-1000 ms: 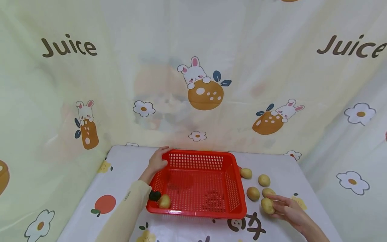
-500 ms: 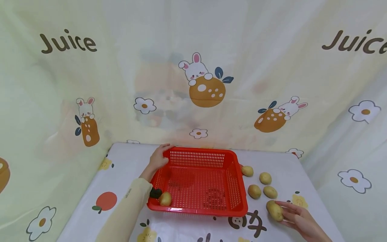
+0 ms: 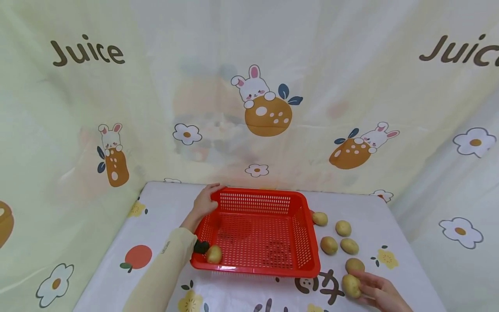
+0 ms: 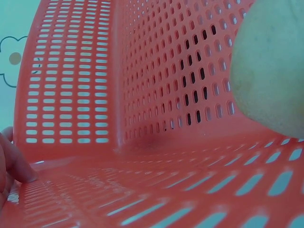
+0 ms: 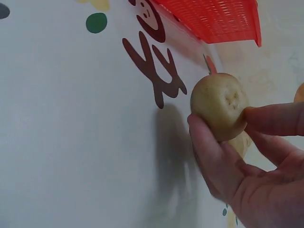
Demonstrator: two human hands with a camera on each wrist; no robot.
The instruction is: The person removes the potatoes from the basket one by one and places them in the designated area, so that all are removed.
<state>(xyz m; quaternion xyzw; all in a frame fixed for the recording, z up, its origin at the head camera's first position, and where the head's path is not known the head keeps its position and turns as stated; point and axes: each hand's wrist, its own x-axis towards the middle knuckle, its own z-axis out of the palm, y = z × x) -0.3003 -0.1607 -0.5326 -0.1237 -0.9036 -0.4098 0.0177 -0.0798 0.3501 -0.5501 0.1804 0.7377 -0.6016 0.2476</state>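
My left hand grips the far left corner of a red plastic basket; its fingertips show at the rim in the left wrist view. Inside the basket's near left corner lies one potato, looming large at the right of the left wrist view. My right hand pinches a potato between thumb and fingers, near the table's right side. Just beyond it is another potato, partly hidden by the held one and the fingers.
Several more potatoes are scattered along the basket's right side on the patterned tablecloth. Hanging printed sheets enclose the table at the back and sides. A dark wrist strap sits on the left sleeve, by the basket's left wall.
My right hand has moved nearer to me with the held potato, and another potato now shows separately behind it. The left hand stays on the basket; the head view has tilted slightly downward.
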